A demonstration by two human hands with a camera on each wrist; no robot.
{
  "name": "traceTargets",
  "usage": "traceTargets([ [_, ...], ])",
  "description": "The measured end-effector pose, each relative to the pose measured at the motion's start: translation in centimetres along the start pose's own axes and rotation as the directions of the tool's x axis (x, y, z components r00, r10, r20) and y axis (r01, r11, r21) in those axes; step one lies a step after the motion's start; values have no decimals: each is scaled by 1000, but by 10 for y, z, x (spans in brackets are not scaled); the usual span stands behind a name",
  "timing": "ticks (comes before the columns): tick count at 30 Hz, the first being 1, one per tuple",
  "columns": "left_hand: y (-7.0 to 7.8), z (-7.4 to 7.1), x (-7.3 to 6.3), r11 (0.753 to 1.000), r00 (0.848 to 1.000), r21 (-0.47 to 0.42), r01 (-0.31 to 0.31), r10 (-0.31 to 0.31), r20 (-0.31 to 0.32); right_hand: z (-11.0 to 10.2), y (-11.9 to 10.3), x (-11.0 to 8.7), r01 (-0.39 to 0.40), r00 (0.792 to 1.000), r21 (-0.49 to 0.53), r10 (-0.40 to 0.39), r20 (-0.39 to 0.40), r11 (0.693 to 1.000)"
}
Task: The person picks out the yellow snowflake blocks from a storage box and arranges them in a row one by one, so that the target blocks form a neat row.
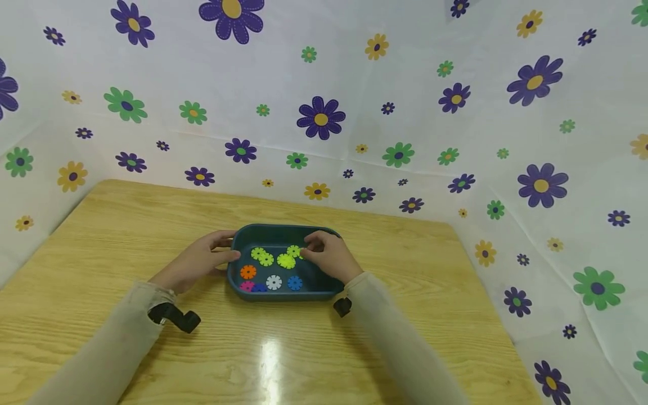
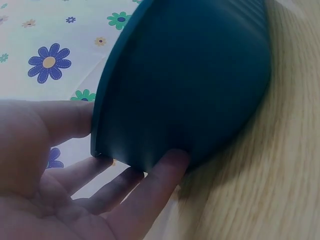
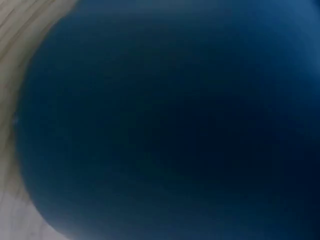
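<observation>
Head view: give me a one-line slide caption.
Left hand holds one end of a dark tray; right hand is at the colourful notched discs inside.

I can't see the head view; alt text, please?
A right hand is inside a dark teal, rectangular tray holding yellow-green, orange, white, blue and pink flower-shaped discs; the left hand grips its left side. It sits on a pale wood-grain table before a flower-printed white backdrop.

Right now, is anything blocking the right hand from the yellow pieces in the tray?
No, nothing visible is in the way. The right hand reaches in over the right end of the tray, with its fingertips right beside the nearest of the yellow pieces. I can't tell whether they touch.
</observation>
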State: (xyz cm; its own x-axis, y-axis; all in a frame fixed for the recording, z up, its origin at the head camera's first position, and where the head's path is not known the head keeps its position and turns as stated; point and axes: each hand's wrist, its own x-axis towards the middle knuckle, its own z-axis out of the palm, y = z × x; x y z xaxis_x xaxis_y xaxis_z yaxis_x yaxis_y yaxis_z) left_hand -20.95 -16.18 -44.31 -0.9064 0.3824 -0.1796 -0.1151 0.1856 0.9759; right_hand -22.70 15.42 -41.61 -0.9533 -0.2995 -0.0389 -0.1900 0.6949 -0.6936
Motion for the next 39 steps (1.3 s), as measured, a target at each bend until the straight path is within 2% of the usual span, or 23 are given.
traceTargets([
  [6,-1,1,0,1000,1000,-26,-3,3,15,12,-3,4,-4,995,-91,13,101,996],
  [9,-2,1,1,999,1000,-35,-4,4,20,16,-4,4,-16,991,-128,32,126,992],
  [17,-3,0,1,999,1000,-42,-11,12,19,26,-2,10,-33,991,-182,57,125,983],
  [24,-3,2,2,999,1000,-41,-5,6,20,27,-5,8,-44,990,-198,69,122,979],
  [31,-4,1,2,999,1000,-41,0,0,16,31,-6,12,-7,984,-241,50,173,971],
  [34,-3,0,1,1000,1000,-30,4,-4,8,32,-7,14,4,985,-262,42,168,965],
  [39,-3,1,2,1000,1000,-29,6,-5,19,32,-7,13,-24,985,-271,69,156,962],
])
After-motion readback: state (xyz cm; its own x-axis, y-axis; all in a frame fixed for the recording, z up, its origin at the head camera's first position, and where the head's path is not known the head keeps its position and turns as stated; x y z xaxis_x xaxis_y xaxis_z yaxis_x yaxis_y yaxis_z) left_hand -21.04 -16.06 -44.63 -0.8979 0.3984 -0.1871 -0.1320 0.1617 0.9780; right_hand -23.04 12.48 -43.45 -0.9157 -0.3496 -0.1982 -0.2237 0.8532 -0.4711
